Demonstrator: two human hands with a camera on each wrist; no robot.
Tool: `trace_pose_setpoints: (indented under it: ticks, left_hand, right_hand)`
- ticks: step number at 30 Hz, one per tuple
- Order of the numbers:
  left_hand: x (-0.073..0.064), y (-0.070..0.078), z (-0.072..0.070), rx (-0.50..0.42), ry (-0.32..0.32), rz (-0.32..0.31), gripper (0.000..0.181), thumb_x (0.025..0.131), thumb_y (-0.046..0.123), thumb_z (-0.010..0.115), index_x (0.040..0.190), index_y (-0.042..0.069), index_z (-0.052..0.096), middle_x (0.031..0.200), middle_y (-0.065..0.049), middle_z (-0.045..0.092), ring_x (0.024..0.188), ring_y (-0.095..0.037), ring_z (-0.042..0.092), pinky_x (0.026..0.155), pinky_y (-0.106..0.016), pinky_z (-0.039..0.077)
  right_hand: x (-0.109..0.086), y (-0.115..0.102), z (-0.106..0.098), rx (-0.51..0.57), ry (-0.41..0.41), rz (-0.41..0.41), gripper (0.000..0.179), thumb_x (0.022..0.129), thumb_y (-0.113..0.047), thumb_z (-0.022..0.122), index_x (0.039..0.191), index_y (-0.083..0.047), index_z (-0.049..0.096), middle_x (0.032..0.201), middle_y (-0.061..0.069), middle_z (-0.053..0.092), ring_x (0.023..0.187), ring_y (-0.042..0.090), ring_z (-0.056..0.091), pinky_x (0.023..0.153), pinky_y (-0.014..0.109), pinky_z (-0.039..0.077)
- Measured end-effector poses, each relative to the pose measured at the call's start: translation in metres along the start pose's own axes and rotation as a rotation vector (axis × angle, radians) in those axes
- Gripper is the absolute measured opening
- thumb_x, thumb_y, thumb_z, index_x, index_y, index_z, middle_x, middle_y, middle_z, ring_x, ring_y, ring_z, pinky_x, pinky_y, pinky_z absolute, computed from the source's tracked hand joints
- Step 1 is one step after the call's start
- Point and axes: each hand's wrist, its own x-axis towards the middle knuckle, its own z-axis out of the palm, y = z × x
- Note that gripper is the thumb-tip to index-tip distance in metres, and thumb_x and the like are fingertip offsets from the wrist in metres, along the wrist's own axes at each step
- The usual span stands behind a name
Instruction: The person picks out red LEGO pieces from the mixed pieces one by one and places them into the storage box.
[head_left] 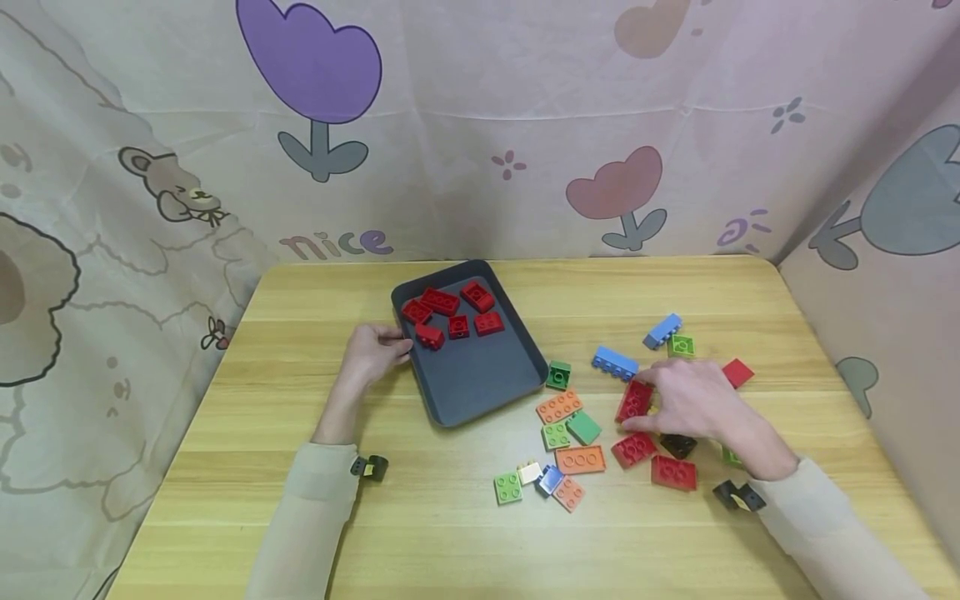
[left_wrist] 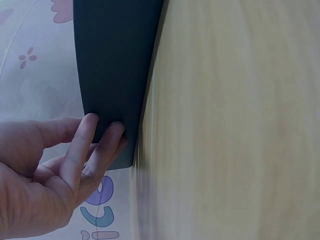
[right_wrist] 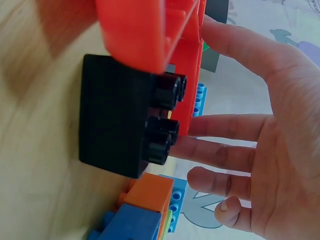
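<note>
At the left side of a dark grey tray (head_left: 480,379), my left hand (head_left: 372,357) pinches the rim. The left wrist view shows fingertips (left_wrist: 116,129) against the outer wall of the tray (left_wrist: 112,60). Several red bricks (head_left: 489,323) lie inside the tray's far half. Over on the right, my right hand (head_left: 693,400) holds a red brick (head_left: 634,402) between thumb and fingers. Close beside that hand are a black brick (right_wrist: 115,115) and two more red bricks, one (head_left: 633,450) nearer the tray and another (head_left: 673,472) nearer me.
Blue bricks (head_left: 615,363) lie beyond the right hand, with a lime brick (head_left: 681,346) beside one. A flat red piece (head_left: 738,373) sits farther right. Orange bricks (head_left: 580,460), green bricks (head_left: 583,427) and a white brick (head_left: 528,472) are scattered between tray and right hand.
</note>
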Motion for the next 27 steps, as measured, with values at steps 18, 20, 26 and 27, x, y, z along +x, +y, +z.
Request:
trace_pose_setpoints:
  ticks: [18,20,26,27]
  left_hand:
    - [0.001,-0.0022,-0.0004,-0.017,-0.004,0.0,0.039,0.103,0.005,0.066,0.135,-0.016,0.062,0.129,-0.035,0.068,0.083,-0.007,0.072,0.078,-0.018,0.067]
    - [0.001,-0.0022,-0.0003,-0.018,-0.004,0.0,0.038,0.103,0.005,0.066,0.135,-0.016,0.062,0.129,-0.035,0.068,0.083,-0.007,0.072,0.077,-0.016,0.066]
    - [0.001,-0.0016,-0.0006,-0.015,-0.006,-0.002,0.038,0.103,0.006,0.066,0.135,-0.015,0.062,0.129,-0.035,0.068,0.082,-0.006,0.071,0.077,-0.016,0.066]
    - [0.001,-0.0015,-0.0007,-0.015,-0.006,-0.002,0.038,0.103,0.006,0.066,0.135,-0.015,0.062,0.129,-0.035,0.068,0.082,-0.006,0.071,0.077,-0.016,0.066]
  right_hand:
    - [-0.0002,-0.0018,-0.0002,0.026,-0.019,0.002,0.069,0.07,-0.069,0.088,0.109,-0.013,0.08,0.06,-0.009,0.042,0.054,0.01,0.038,0.043,0.022,0.024]
    - [-0.0007,-0.0019,-0.0002,0.027,-0.016,0.0,0.069,0.07,-0.069,0.088,0.11,-0.012,0.08,0.06,-0.008,0.042,0.054,0.01,0.038,0.043,0.022,0.024]
    - [-0.0017,-0.0015,-0.0024,0.023,-0.016,0.004,0.073,0.071,-0.069,0.087,0.114,-0.011,0.08,0.062,-0.009,0.046,0.056,0.011,0.039,0.042,0.022,0.026]
    - [-0.0018,-0.0013,-0.0031,0.021,-0.017,0.008,0.073,0.07,-0.069,0.087,0.115,-0.011,0.08,0.063,-0.009,0.048,0.056,0.011,0.04,0.042,0.022,0.026]
